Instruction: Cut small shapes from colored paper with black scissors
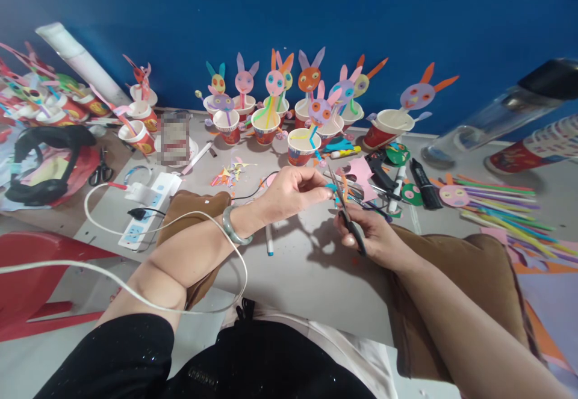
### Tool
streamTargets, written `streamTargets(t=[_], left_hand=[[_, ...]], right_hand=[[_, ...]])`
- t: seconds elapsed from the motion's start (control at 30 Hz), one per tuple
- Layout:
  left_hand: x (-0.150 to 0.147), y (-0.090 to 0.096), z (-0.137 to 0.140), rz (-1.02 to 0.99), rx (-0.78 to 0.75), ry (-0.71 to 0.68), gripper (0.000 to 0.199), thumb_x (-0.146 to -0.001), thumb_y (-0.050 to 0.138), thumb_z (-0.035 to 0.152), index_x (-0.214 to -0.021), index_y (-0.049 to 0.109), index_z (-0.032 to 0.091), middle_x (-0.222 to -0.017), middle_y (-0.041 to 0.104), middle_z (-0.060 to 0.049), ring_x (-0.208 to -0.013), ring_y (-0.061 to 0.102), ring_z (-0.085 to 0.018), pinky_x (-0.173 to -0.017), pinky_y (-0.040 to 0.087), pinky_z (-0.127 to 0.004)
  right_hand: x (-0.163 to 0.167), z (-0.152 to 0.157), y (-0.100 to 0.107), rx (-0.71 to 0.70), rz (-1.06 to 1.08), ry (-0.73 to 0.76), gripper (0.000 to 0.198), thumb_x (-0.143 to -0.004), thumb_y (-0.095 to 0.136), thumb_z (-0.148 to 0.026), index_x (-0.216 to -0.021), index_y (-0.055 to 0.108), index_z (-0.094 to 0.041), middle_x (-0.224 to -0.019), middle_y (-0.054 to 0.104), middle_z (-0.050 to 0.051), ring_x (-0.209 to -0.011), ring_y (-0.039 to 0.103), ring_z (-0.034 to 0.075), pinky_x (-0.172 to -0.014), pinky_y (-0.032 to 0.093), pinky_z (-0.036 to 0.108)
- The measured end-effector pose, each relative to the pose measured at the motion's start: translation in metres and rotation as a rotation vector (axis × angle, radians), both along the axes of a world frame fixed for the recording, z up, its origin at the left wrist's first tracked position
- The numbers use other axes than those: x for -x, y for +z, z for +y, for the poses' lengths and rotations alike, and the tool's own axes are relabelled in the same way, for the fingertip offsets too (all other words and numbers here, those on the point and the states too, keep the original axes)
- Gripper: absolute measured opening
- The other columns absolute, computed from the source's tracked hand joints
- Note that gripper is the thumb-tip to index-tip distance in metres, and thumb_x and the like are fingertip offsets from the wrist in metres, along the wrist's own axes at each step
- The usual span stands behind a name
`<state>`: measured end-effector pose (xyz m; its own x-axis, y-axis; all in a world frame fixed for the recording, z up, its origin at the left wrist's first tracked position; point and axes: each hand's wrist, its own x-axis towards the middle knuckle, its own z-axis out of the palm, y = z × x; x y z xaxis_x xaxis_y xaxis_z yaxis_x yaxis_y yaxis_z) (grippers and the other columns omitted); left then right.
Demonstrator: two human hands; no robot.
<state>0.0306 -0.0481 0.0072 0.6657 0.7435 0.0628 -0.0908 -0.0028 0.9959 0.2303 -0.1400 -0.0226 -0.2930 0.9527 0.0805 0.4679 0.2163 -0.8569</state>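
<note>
A small blue piece (332, 188), perhaps paper, is pinched between the thumb and fingers of my left hand (289, 191). My right hand (377, 239) grips black-handled scissors (356, 236), their blades pointing up and away from me. The blades are right beside the blue piece; whether they touch it I cannot tell. Just beyond my hands stands a red-and-white paper cup (300, 157) with a purple rabbit-eared paper face (320, 112) on a bent blue strip. A pink paper scrap (360, 173) lies behind the scissors.
Several cups with rabbit faces line the blue wall (180, 26). At right are a black marker (425, 185), coloured strips (501, 194) and a clear bottle (487, 119). Brown cushions (460, 284) lie under both forearms. A white cable (112, 275) loops over my left arm from a power strip (151, 209).
</note>
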Motion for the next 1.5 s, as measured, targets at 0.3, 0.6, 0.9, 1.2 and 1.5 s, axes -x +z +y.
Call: streamTargets(t=[0.3,0.6,0.9,1.2,1.5], left_hand=[[-0.0014,-0.0007,-0.0013,-0.011,-0.017,-0.028,0.024,-0.073,0.073,0.035,-0.070,0.062,0.013,-0.061,0.055,0.001,-0.059,0.045,-0.007,-0.056,0.034,-0.023],[-0.0031,-0.0054,-0.0019,-0.038,-0.018,-0.024,0.024,-0.074,0.073,0.034,-0.070,0.062,0.013,-0.062,0.055,0.001,-0.060,0.047,-0.007,-0.058,0.035,-0.023],[-0.0030,-0.0040,-0.0021,-0.035,-0.022,0.001,0.025,-0.075,0.074,0.034,-0.068,0.061,0.014,-0.063,0.056,0.001,-0.062,0.050,-0.007,-0.060,0.039,-0.023],[-0.0032,-0.0050,-0.0021,-0.037,-0.012,-0.011,0.025,-0.073,0.074,0.035,-0.069,0.061,0.014,-0.062,0.055,0.002,-0.062,0.050,-0.007,-0.061,0.039,-0.023],[-0.0034,-0.0062,-0.0027,-0.034,-0.012,-0.013,0.028,-0.074,0.075,0.037,-0.069,0.060,0.014,-0.062,0.055,0.002,-0.059,0.046,-0.006,-0.055,0.033,-0.022]], right_hand=[[0.0010,0.0004,0.0000,-0.005,0.006,0.012,0.065,-0.077,0.053,-0.084,-0.061,0.049,-0.021,-0.062,0.052,0.000,-0.061,0.045,0.016,-0.065,0.038,0.032],[-0.0003,0.0006,-0.0013,-0.010,0.009,0.007,0.064,-0.077,0.055,-0.082,-0.062,0.051,-0.020,-0.063,0.053,0.001,-0.064,0.047,0.017,-0.064,0.039,0.031],[0.0012,0.0007,0.0012,0.000,0.014,0.010,0.064,-0.078,0.055,-0.082,-0.060,0.049,-0.021,-0.063,0.053,0.001,-0.065,0.047,0.017,-0.066,0.039,0.031],[0.0013,0.0005,0.0008,0.016,0.017,0.000,0.064,-0.076,0.056,-0.083,-0.060,0.049,-0.021,-0.062,0.053,0.001,-0.065,0.047,0.017,-0.067,0.041,0.033],[0.0006,0.0003,-0.0008,0.013,0.009,-0.006,0.065,-0.076,0.055,-0.083,-0.060,0.050,-0.021,-0.061,0.052,0.000,-0.062,0.046,0.016,-0.067,0.041,0.033]])
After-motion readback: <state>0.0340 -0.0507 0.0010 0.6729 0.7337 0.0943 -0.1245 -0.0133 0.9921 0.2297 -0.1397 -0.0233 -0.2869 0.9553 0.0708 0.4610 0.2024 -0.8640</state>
